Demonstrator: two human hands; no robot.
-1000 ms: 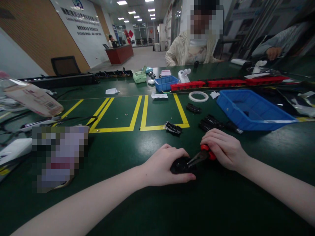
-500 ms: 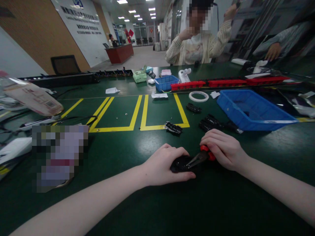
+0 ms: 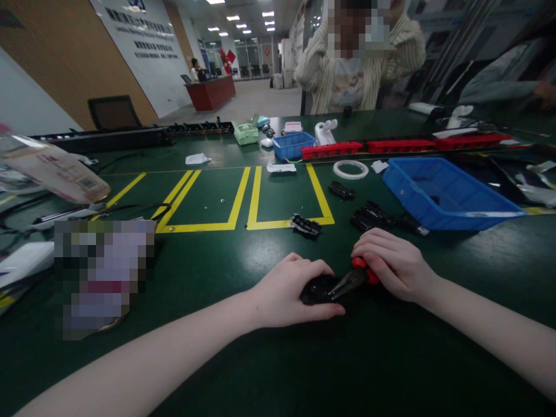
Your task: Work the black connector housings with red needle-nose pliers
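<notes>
My left hand [image 3: 295, 292] is closed around a black plastic part [image 3: 319, 289] low over the green table [image 3: 243, 359], thumb on the near side and fingers on the far side. In my right hand [image 3: 393, 263] are pliers [image 3: 350, 282] with red handles, the fist wrapped round the grips. Their long narrow jaws point left and meet the black part; whether they pinch anything there I cannot tell. Just beyond my hands lie similar black parts: one [image 3: 306, 226] on the yellow tape, another [image 3: 341, 190] farther back, and a small heap [image 3: 371, 217] behind my right hand.
A large blue bin [image 3: 452, 197] stands at the right, near a tape roll [image 3: 351, 169]. Red strips [image 3: 399, 146] and a small blue tray [image 3: 294, 146] lie farther back. At left are a bottle [image 3: 56, 168] and a blurred package [image 3: 108, 272]. A person [image 3: 351, 75] is across the table.
My hands, the pliers and the black part stay almost in place. Across the table, the person has raised both arms closer to the head.
</notes>
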